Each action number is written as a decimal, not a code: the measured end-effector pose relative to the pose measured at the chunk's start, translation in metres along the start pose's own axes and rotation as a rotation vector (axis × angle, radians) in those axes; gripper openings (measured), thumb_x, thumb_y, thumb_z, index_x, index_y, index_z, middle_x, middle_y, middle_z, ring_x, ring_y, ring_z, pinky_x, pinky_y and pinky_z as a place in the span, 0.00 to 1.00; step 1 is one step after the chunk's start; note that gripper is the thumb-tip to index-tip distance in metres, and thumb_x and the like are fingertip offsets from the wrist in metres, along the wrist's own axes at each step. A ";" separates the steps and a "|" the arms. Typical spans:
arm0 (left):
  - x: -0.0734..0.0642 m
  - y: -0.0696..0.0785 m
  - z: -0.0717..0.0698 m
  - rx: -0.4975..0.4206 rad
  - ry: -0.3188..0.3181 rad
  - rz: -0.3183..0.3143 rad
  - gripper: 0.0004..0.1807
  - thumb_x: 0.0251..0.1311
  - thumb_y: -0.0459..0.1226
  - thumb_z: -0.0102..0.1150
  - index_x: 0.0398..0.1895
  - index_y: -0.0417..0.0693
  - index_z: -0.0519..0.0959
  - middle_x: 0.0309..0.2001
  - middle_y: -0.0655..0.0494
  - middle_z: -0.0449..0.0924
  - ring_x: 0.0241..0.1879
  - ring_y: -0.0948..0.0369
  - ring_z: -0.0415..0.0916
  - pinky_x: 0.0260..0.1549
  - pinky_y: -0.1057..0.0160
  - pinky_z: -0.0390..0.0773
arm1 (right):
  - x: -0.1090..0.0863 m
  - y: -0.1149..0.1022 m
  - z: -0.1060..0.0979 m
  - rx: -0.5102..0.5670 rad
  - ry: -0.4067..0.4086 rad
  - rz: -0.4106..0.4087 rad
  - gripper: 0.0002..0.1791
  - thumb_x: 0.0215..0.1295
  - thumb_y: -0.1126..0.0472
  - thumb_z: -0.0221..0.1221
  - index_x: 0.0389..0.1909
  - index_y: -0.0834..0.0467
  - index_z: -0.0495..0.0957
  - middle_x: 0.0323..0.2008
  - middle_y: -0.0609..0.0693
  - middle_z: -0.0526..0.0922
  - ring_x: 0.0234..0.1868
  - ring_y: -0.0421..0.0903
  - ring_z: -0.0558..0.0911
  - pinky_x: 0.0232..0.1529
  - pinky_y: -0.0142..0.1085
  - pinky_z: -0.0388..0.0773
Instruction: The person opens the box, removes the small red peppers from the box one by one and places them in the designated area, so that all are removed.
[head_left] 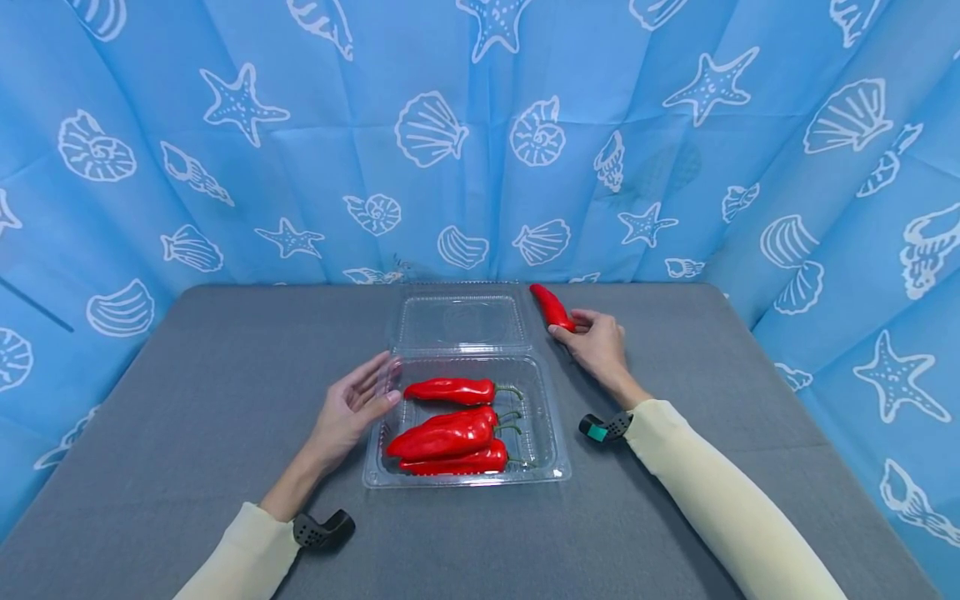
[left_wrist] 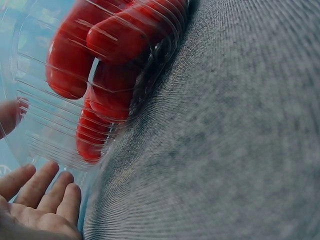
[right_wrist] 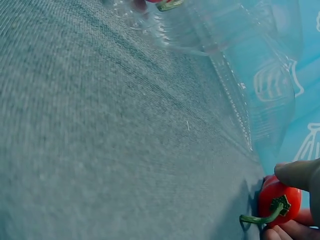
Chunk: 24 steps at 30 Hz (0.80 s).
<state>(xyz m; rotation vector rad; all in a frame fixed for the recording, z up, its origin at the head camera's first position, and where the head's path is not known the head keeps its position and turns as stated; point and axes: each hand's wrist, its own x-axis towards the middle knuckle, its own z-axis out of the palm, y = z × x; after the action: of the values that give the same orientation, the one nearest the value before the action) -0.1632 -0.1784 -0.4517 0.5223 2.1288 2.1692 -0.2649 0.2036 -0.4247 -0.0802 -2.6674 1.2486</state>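
A clear plastic clamshell box (head_left: 553, 450) lies with its lid (head_left: 461, 321) folded back, and several red peppers (head_left: 442, 435) with green stems rest inside it. My left hand (head_left: 348, 406) is at the box's left wall, thumb over the rim and fingers loosely extended along the outside; the left wrist view shows these fingers (left_wrist: 42, 187) beside the ribbed wall. Right of the lid, my right hand (head_left: 600, 343) pinches one more red pepper (head_left: 551, 307) near its stem end. In the right wrist view that pepper's green stem (right_wrist: 265, 217) points away from the hand, close over the cloth.
A grey cloth (head_left: 225, 400) covers the table. Behind it and along both sides hangs a blue curtain (head_left: 337, 142) printed with white shells and starfish. The raised lid reaches toward the table's back edge.
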 end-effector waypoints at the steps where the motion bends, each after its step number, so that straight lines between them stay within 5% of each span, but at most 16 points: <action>1: 0.000 0.000 0.000 0.001 0.001 -0.002 0.38 0.67 0.28 0.59 0.78 0.36 0.56 0.74 0.40 0.63 0.73 0.45 0.61 0.64 0.68 0.69 | 0.000 0.000 0.001 -0.004 0.005 0.000 0.33 0.61 0.53 0.71 0.61 0.69 0.78 0.50 0.65 0.85 0.50 0.57 0.86 0.53 0.49 0.82; 24: 0.001 0.001 0.001 0.005 0.021 -0.016 0.37 0.68 0.29 0.59 0.78 0.37 0.57 0.74 0.40 0.64 0.73 0.45 0.61 0.64 0.68 0.70 | -0.003 0.002 0.002 -0.012 0.033 0.050 0.33 0.63 0.53 0.69 0.63 0.70 0.75 0.53 0.66 0.84 0.53 0.58 0.84 0.57 0.49 0.80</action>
<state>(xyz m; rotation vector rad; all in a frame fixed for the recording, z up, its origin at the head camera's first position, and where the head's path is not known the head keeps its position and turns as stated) -0.1637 -0.1772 -0.4509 0.4841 2.1421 2.1709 -0.2625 0.2031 -0.4275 -0.1695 -2.6605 1.2344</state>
